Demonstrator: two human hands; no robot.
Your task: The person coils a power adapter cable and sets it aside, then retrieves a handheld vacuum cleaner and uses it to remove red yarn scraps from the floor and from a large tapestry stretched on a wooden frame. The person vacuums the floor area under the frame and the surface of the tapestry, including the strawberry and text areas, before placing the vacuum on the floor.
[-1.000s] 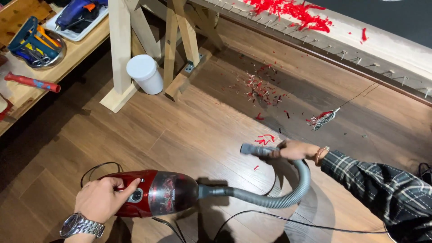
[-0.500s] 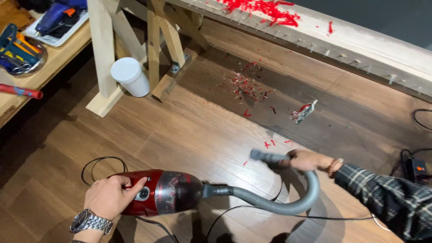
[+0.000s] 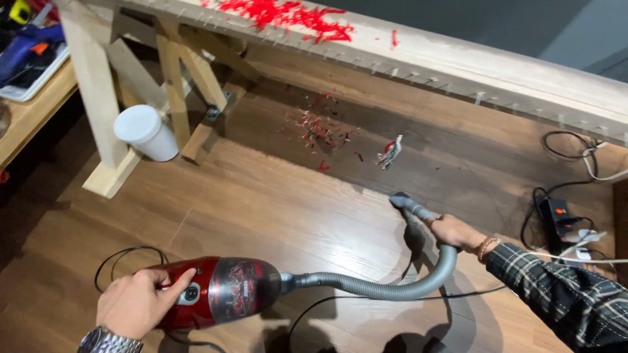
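My left hand [image 3: 137, 302] grips the rear of a small red handheld vacuum cleaner [image 3: 222, 291], thumb near its button. A grey ribbed hose [image 3: 386, 287] curves from the vacuum's front up to my right hand [image 3: 454, 230], which holds the hose near its nozzle [image 3: 400, 199]. The nozzle hovers just above the wooden floor. Red and white scraps [image 3: 324, 127] lie scattered on the floor beyond the nozzle, with a larger red-white clump [image 3: 390, 152] closest to it.
A long pale wooden beam [image 3: 458, 62] on trestle legs [image 3: 98, 111] carries more red shreds [image 3: 281, 14]. A white cup [image 3: 145, 133] lies by the legs. A bench with tools [image 3: 29, 98] stands at left. Cables and a power adapter [image 3: 556, 216] lie at right.
The view has shifted right along the floor. My right hand has carried the nozzle forward, past the small red bits near it, and these no longer show on the floor.
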